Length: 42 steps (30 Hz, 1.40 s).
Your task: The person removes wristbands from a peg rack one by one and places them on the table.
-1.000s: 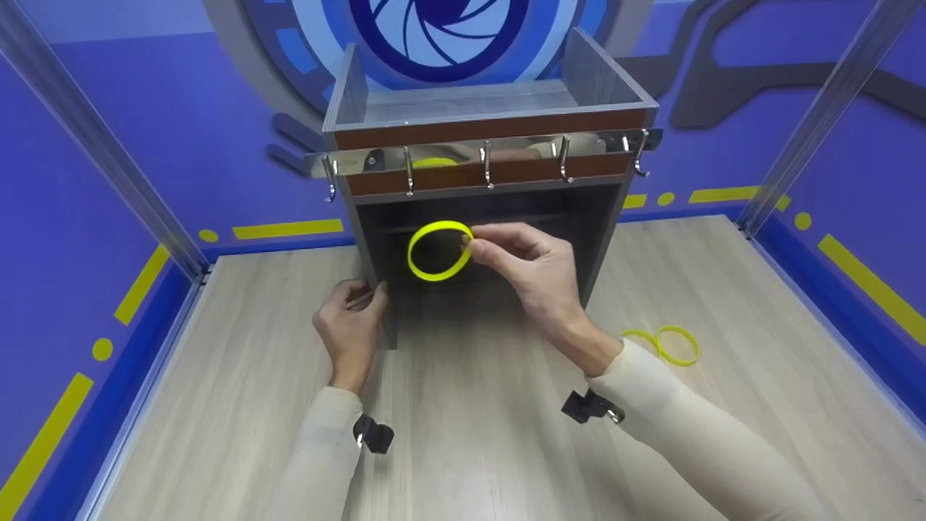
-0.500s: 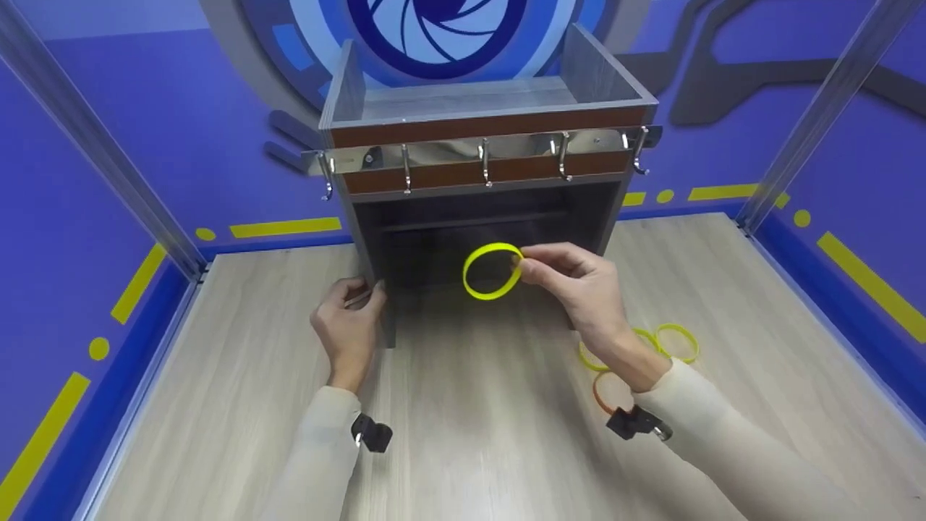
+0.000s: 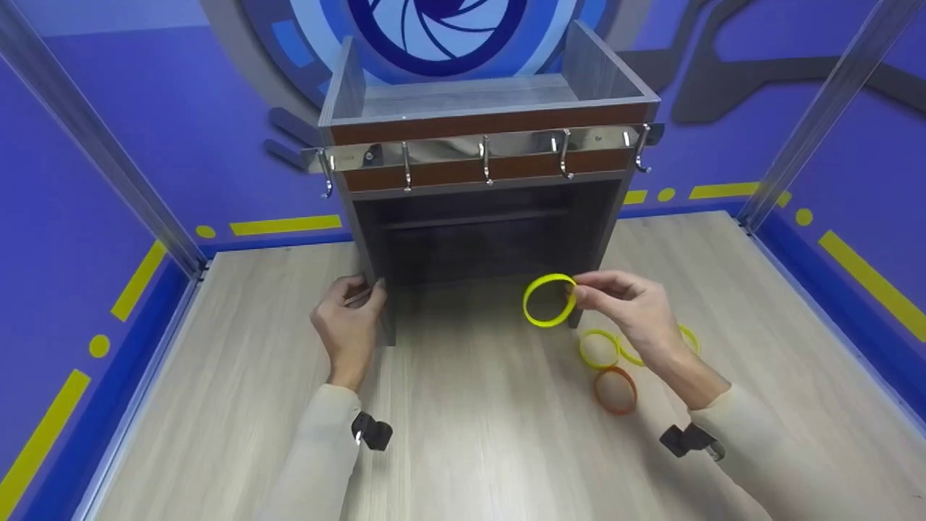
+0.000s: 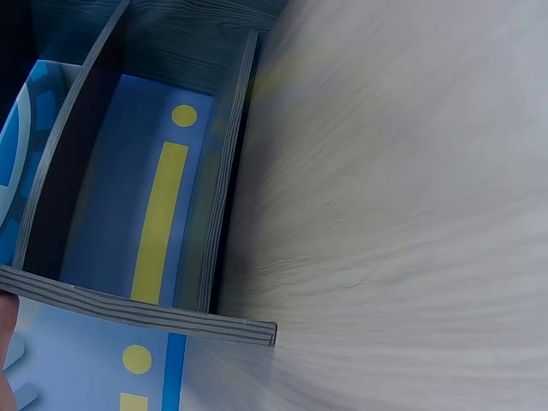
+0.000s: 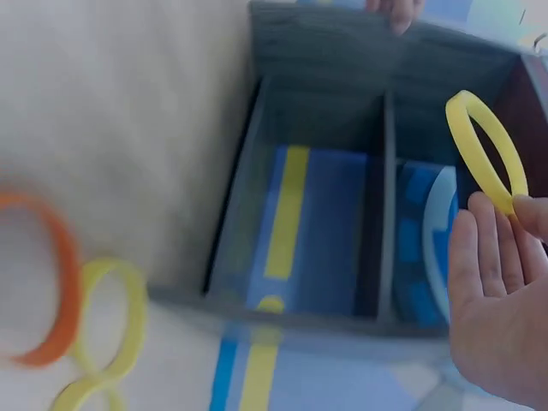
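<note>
My right hand (image 3: 640,311) pinches a yellow silicone wristband (image 3: 527,304) between thumb and fingers, in front of the grey cabinet's right side. In the right wrist view that wristband (image 5: 469,145) stands up from the fingertips. The cabinet (image 3: 477,116) has a metal rail with several hooks (image 3: 487,163), none carrying a band. At its left side panel (image 3: 377,297), my left hand (image 3: 347,322) grips the front edge; its fingertips (image 5: 401,13) show over the panel in the right wrist view. Near my right wrist lie an orange wristband (image 3: 598,394) and a yellow wristband (image 3: 582,351).
More yellow bands (image 3: 695,337) lie partly hidden behind my right hand and wrist. The cabinet stands on a pale wood-grain tabletop (image 3: 463,434), its lower part open at the front. Blue printed walls (image 3: 108,145) enclose the table at the back and sides.
My right hand has carried the yellow wristband right and down, away from the cabinet's middle. The orange and left yellow bands have come into view. My left hand keeps its place.
</note>
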Tool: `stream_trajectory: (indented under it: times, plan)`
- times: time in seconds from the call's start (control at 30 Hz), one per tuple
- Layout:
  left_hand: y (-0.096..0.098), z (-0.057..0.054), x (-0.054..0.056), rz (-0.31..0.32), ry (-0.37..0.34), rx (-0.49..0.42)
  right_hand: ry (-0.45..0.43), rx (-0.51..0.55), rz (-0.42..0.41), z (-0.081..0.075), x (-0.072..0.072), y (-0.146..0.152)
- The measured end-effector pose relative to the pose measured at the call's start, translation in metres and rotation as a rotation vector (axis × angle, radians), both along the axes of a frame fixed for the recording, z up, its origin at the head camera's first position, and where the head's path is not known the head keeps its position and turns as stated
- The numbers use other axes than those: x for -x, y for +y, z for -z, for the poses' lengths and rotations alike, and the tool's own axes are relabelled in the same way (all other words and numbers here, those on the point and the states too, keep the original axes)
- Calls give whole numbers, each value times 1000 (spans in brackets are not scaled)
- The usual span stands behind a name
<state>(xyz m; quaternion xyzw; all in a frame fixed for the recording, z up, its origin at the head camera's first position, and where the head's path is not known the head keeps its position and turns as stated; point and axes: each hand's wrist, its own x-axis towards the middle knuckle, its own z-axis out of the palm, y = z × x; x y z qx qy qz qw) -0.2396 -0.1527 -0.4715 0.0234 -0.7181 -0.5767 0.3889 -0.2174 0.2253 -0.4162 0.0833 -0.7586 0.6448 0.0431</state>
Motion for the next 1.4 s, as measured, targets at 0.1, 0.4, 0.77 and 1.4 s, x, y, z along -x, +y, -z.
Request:
stream_trajectory:
  times: [0.1,0.4,0.77,1.4]
  plan:
    - [0,-1,0,-2,-6,-2,-50,-82,16,7,-2,16]
    - [1,-1,-1,-7,-9,4,-122,-120,52,29,-7,61]
    - [1,-1,-1,-2,-17,1,-144,-197,54,50,-12,107]
    - [1,-1,-2,-12,-18,4,-287,-214,-29,75,-26,152]
